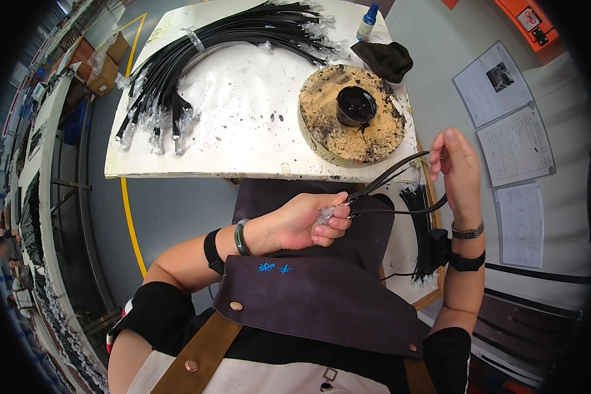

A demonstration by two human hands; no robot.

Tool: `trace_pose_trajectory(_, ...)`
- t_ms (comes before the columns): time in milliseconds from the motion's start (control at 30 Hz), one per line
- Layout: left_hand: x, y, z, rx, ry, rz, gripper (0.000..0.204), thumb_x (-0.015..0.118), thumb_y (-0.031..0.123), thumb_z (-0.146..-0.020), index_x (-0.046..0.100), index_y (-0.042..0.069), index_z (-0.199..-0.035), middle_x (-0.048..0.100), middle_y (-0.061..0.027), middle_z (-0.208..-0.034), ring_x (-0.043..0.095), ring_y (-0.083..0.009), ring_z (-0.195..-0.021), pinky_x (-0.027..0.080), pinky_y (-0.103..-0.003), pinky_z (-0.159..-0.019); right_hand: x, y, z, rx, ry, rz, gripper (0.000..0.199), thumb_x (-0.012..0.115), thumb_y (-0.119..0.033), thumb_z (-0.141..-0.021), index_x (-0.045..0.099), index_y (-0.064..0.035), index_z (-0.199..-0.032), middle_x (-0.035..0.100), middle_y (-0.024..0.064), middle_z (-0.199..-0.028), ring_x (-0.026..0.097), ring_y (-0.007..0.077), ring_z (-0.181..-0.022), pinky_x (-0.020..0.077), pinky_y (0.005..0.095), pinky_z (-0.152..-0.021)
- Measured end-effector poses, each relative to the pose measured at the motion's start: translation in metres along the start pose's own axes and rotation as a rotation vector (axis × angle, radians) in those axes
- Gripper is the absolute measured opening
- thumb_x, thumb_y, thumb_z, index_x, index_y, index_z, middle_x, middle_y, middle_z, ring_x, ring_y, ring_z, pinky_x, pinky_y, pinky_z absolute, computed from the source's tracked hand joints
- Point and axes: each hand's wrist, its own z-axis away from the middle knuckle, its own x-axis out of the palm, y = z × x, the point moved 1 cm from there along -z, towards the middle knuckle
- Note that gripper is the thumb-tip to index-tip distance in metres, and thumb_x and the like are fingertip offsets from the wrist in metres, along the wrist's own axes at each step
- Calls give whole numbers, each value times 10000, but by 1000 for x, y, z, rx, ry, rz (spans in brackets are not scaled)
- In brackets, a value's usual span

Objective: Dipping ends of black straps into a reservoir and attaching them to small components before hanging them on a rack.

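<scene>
In front of my apron, my left hand (312, 220) is closed around the plastic-wrapped ends of a few thin black straps (391, 174). Clear plastic wrap (326, 213) pokes out between its fingers. The straps bow out to the right in a loop toward my right hand (454, 157). That hand is raised, its fingers curled at the far bend of the loop, partly hiding the straps there. On the table beyond lies a large curved bundle of black straps (197, 49), tied with clear plastic, its ends wrapped in clear film.
A round, stained block (315, 128) on the white table (243, 105) carries a small pot of black liquid (356, 106). Behind it are a black cloth (382, 60) and a blue bottle (368, 23). More black straps (421, 230) lie in a wooden-edged tray at right. Papers (515, 144) hang beyond.
</scene>
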Motion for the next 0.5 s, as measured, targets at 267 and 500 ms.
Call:
trace_pose_trajectory(267,-4,-2,0,25,16,45,345,330,336,-961,385,128,-691,348,28,-642,279,-59,-478,223,-202,-422,-5,-13,-19,-125,147,-146,313,419,-286,-948,540,-33,-810,523,15,-655,474,61,-545,418,196,-471)
trace_pose_trajectory(500,-5,-7,2,42,59,39,332,326,326,-962,390,131,-701,350,27,-644,284,-63,-482,231,-204,-428,13,-4,-45,-340,197,75,290,429,-248,-948,559,-1,-869,565,40,-727,511,63,-609,438,190,-510)
